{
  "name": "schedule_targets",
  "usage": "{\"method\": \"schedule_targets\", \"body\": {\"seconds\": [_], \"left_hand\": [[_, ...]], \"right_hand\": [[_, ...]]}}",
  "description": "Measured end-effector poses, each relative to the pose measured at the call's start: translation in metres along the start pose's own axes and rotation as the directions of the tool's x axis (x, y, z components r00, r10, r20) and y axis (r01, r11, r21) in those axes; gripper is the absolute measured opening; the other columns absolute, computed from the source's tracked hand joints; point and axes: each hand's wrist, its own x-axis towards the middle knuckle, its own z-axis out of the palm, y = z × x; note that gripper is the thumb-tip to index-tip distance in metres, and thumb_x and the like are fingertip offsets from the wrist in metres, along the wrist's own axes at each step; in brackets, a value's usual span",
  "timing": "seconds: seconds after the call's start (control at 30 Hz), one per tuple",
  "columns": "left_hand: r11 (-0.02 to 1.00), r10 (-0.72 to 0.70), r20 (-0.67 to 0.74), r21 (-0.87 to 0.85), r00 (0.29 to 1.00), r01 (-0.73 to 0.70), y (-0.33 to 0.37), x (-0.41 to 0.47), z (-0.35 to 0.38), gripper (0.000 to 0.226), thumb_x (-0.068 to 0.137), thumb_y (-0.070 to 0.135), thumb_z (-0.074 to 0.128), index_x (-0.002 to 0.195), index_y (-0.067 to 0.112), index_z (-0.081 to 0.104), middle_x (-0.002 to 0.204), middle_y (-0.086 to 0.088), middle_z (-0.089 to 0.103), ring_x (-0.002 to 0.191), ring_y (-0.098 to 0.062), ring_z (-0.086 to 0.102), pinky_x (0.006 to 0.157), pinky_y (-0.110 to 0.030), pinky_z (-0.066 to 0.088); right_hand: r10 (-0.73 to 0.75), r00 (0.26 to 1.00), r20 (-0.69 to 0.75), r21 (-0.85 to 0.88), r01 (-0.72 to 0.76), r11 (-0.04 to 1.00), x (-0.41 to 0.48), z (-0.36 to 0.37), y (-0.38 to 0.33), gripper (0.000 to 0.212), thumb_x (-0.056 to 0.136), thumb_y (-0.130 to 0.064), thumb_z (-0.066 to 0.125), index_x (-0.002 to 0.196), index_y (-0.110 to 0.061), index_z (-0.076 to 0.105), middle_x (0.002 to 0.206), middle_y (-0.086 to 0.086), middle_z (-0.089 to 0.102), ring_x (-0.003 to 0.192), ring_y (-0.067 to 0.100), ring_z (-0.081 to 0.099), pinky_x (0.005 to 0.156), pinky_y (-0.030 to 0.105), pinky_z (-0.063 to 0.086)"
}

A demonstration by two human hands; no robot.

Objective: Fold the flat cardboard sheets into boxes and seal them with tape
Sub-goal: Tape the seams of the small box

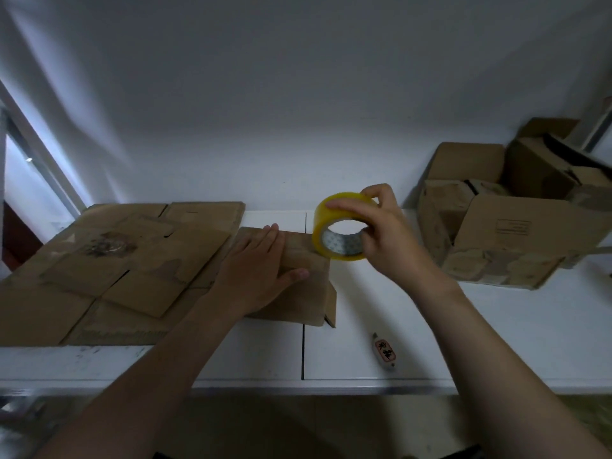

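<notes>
- Our left hand (261, 270) lies palm down on the folded cardboard box (309, 301). The fingers are straight and together, pointing to the far side, and the thumb is spread out to the right. It presses on the box and grips nothing.
- Our right hand (381, 233) holds the roll of yellow tape (337, 245). The fingers curl over the top of the roll, and the thumb reaches into the core from the right.
- The roll stands on edge with its open core facing us, at the far right corner of the box. We cannot tell whether it rests on the cardboard or hangs just above it.
- The box sits in the middle of the white table (496, 326), across the dark seam between two table panels. A flap edge shows at its near right corner.
- Touching the box on the left is a pile of flat cardboard sheets (116, 266), which takes up the left part of the table.
- On the far right several made-up boxes (503, 233) are heaped together, some of them tilted.
- A small cutter (384, 351) with a printed label lies near the table's front edge, right of the seam and apart from the box.
</notes>
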Motion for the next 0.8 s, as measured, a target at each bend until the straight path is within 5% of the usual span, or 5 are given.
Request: {"method": "schedule_targets", "body": {"seconds": [0.13, 0.47, 0.67, 0.8], "left_hand": [[1.0, -0.005, 0.005, -0.005, 1.0, 0.005, 0.002, -0.001, 0.0, 0.119, 0.073, 0.09, -0.008, 0.16, 0.014, 0.018, 0.169, -0.003, 0.011, 0.155, -0.015, 0.008, 0.125, -0.038, 0.007], [1.0, -0.002, -0.024, -0.015, 1.0, 0.001, 0.0, -0.003, 0.004, 0.125, 0.069, 0.092, -0.015, 0.16, 0.013, 0.019, 0.169, -0.003, 0.012, 0.155, -0.015, 0.009, 0.124, -0.037, 0.007], [1.0, -0.006, -0.042, -0.028, 0.999, 0.005, 0.001, -0.004, 0.005, 0.113, 0.076, 0.088, -0.002, 0.16, 0.015, 0.02, 0.169, -0.001, 0.012, 0.155, -0.013, 0.008, 0.125, -0.038, 0.009], [0.999, -0.001, -0.04, -0.047, 0.999, -0.001, 0.003, -0.003, 0.005, 0.112, 0.076, 0.087, -0.004, 0.16, 0.019, 0.019, 0.169, -0.001, 0.011, 0.155, -0.014, 0.007, 0.125, -0.039, 0.01]], "right_hand": [[0.036, 0.998, 0.048, -0.165, -0.028, 0.986, -0.006, -0.018, 0.008, 0.078, 0.083, 0.009, 0.045, 0.124, -0.057, 0.056, 0.128, -0.006, 0.036, 0.1, 0.021, 0.047, 0.067, 0.039, 0.05], [0.076, 0.991, 0.11, -0.21, -0.052, 0.976, -0.022, -0.016, 0.023, 0.08, 0.084, 0.012, 0.046, 0.119, -0.057, 0.064, 0.123, -0.012, 0.034, 0.106, 0.019, 0.043, 0.07, 0.029, 0.039], [0.093, 0.989, 0.117, -0.157, -0.074, 0.985, -0.024, -0.005, 0.032, 0.082, 0.081, 0.013, 0.042, 0.123, -0.056, 0.06, 0.12, -0.011, 0.037, 0.101, 0.019, 0.046, 0.068, 0.045, 0.053], [0.105, 0.985, 0.139, -0.122, -0.088, 0.989, -0.024, 0.001, 0.035, 0.082, 0.081, 0.015, 0.043, 0.123, -0.052, 0.065, 0.119, -0.01, 0.037, 0.105, 0.02, 0.045, 0.072, 0.034, 0.049]]}}
